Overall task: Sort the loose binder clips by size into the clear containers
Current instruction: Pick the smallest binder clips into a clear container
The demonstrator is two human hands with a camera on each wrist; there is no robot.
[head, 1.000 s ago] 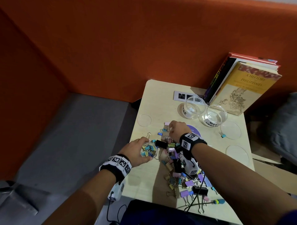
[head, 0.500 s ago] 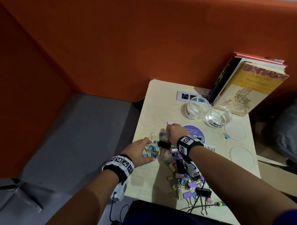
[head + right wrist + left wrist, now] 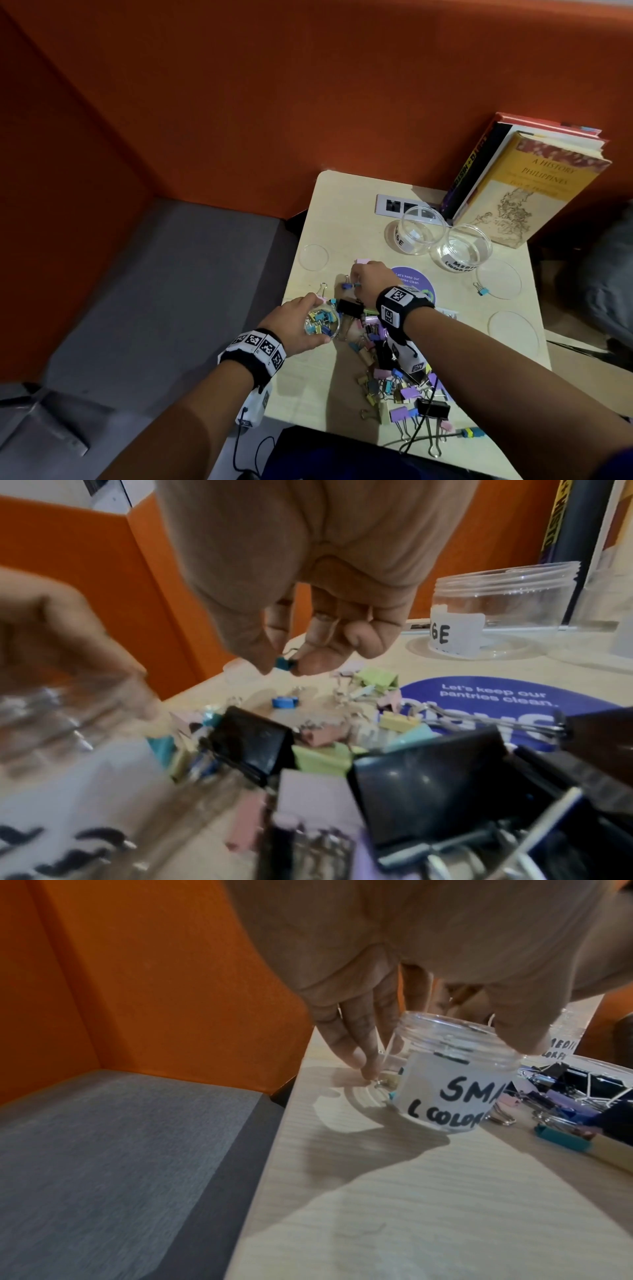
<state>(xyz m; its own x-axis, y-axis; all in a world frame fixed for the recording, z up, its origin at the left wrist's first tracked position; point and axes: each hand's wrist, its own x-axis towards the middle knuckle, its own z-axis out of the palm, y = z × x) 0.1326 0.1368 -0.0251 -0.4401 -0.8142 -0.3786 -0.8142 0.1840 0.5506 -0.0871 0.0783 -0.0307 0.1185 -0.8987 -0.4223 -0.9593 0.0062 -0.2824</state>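
Observation:
My left hand (image 3: 297,325) grips the small clear jar (image 3: 322,321) marked "SMA… COLOR" (image 3: 455,1080) from above; it holds several small coloured clips. My right hand (image 3: 369,284) pinches a small teal binder clip (image 3: 285,663) between thumb and fingers, just above the table beyond the jar. A small blue clip (image 3: 284,702) lies under that hand. A heap of loose clips (image 3: 394,373), black, purple, pink and green in mixed sizes, spreads from the jar toward the near table edge. Two empty clear jars, "LARGE" (image 3: 418,230) and "MEDIUM" (image 3: 462,247), stand at the back.
Clear lids (image 3: 313,257) (image 3: 498,278) (image 3: 512,328) lie flat on the small wooden table (image 3: 342,205). One blue clip (image 3: 483,291) lies apart on the right. Books (image 3: 524,185) lean against the orange wall. A grey bench (image 3: 137,291) lies left of the table edge. A purple sticker (image 3: 486,696) is under the heap.
My right hand stayed beyond the jar and now pinches a small teal clip. My left hand kept hold of the small jar in place.

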